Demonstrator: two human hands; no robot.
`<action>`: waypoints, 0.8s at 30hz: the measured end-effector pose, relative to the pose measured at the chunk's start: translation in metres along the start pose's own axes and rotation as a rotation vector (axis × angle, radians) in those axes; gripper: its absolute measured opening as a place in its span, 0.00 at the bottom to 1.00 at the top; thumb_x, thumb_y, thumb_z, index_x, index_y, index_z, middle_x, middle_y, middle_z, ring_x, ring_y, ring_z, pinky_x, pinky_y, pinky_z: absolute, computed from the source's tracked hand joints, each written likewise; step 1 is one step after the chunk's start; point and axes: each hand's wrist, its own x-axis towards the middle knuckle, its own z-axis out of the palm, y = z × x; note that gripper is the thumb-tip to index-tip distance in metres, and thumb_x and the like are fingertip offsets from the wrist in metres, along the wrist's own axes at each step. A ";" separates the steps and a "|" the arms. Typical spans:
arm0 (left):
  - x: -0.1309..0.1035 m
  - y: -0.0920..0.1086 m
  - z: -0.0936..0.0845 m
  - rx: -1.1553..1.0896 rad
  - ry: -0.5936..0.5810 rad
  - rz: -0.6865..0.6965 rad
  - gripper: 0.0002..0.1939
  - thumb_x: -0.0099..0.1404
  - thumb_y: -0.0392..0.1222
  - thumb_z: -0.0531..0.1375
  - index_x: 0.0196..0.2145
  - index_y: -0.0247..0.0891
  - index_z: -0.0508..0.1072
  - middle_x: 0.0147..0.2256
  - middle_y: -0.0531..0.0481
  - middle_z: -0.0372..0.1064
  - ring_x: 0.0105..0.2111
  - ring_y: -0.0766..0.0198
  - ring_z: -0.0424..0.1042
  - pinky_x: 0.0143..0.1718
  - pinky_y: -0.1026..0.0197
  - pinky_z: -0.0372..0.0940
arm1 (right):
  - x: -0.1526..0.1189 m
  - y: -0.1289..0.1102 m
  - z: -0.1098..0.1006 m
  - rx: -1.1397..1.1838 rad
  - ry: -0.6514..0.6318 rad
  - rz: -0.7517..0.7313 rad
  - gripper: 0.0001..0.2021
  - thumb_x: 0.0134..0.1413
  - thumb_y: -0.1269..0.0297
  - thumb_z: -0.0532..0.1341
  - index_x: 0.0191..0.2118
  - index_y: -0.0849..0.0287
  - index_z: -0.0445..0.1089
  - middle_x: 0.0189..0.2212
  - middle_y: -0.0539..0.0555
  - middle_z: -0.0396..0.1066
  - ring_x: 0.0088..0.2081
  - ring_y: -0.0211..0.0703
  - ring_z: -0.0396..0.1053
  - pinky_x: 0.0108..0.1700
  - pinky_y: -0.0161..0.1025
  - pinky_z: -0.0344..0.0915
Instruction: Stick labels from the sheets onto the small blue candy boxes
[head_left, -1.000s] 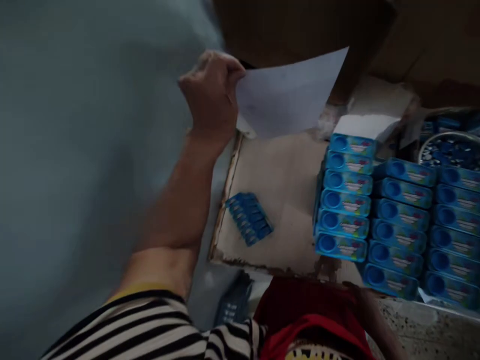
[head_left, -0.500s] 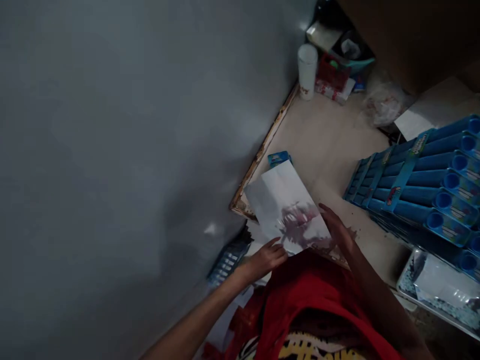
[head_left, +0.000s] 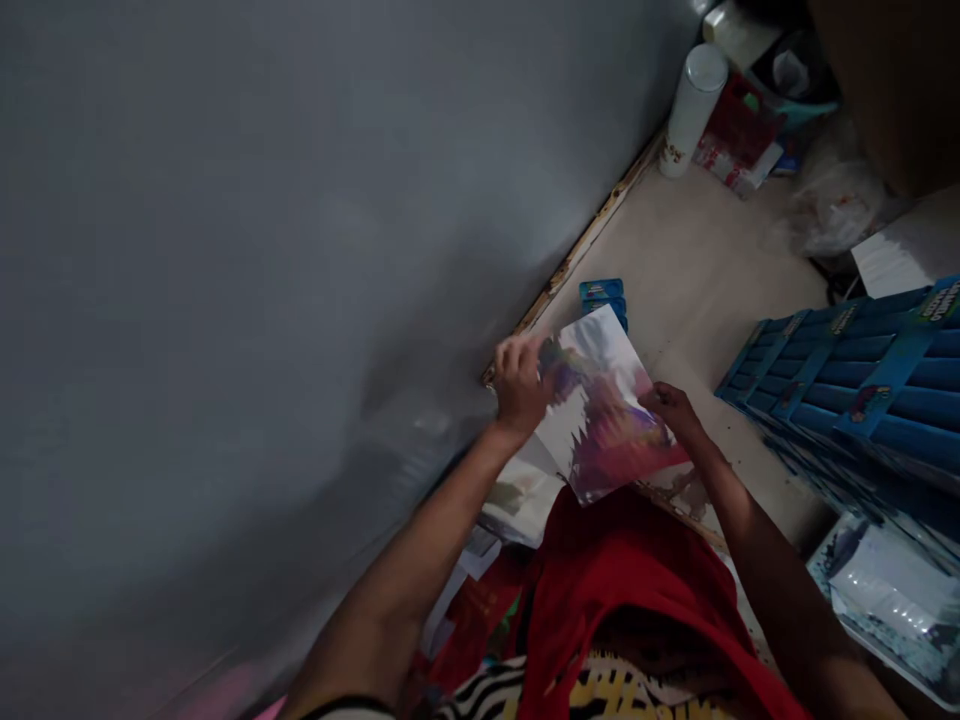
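The left hand (head_left: 519, 388) is blurred, covering part of the sheet (head_left: 611, 400), whose print looks smeared. The sheet partly hides the blue packs (head_left: 601, 291); the right edge of view crops the stacked boxes (head_left: 847, 375).

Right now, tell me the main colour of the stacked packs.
The stacked packs are mainly blue, clearest in the head view.

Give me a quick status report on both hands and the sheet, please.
Left hand at the sheet, grip blurred. Right hand pinching its right edge. Sheet glossy, multicoloured, tilted. Small blue pieces partly hidden behind it.
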 end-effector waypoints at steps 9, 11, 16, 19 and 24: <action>0.072 0.022 0.008 -0.386 -0.359 -0.268 0.15 0.69 0.48 0.62 0.29 0.36 0.77 0.23 0.54 0.69 0.28 0.65 0.65 0.32 0.62 0.56 | -0.021 -0.005 -0.012 -0.035 0.034 -0.059 0.27 0.49 0.40 0.72 0.44 0.57 0.77 0.37 0.54 0.79 0.41 0.48 0.74 0.44 0.42 0.69; 0.067 0.038 -0.002 -0.411 -0.396 -0.198 0.15 0.69 0.50 0.62 0.30 0.37 0.77 0.26 0.54 0.70 0.29 0.64 0.66 0.33 0.62 0.56 | -0.017 -0.028 -0.013 -0.093 0.153 -0.213 0.32 0.51 0.45 0.74 0.57 0.56 0.74 0.52 0.59 0.79 0.51 0.52 0.75 0.53 0.46 0.69; 0.067 0.067 -0.027 -0.444 -0.453 -0.107 0.17 0.70 0.53 0.61 0.32 0.37 0.78 0.29 0.52 0.74 0.31 0.63 0.69 0.35 0.61 0.58 | 0.010 -0.101 -0.028 -0.258 0.115 -0.623 0.17 0.65 0.53 0.67 0.55 0.51 0.79 0.53 0.57 0.80 0.53 0.49 0.76 0.56 0.47 0.70; 0.068 0.074 -0.033 -0.439 -0.468 -0.057 0.16 0.71 0.52 0.61 0.33 0.38 0.78 0.31 0.51 0.75 0.33 0.62 0.71 0.37 0.61 0.60 | 0.016 -0.124 -0.037 -0.303 -0.010 -0.585 0.09 0.62 0.58 0.69 0.45 0.53 0.84 0.39 0.54 0.83 0.40 0.46 0.78 0.48 0.43 0.72; 0.060 0.073 -0.039 -0.425 -0.522 0.058 0.13 0.73 0.48 0.60 0.35 0.39 0.79 0.36 0.50 0.78 0.38 0.59 0.76 0.50 0.56 0.66 | -0.003 -0.127 -0.043 -0.156 -0.080 -0.252 0.13 0.47 0.57 0.77 0.38 0.57 0.86 0.31 0.52 0.82 0.33 0.43 0.75 0.38 0.39 0.69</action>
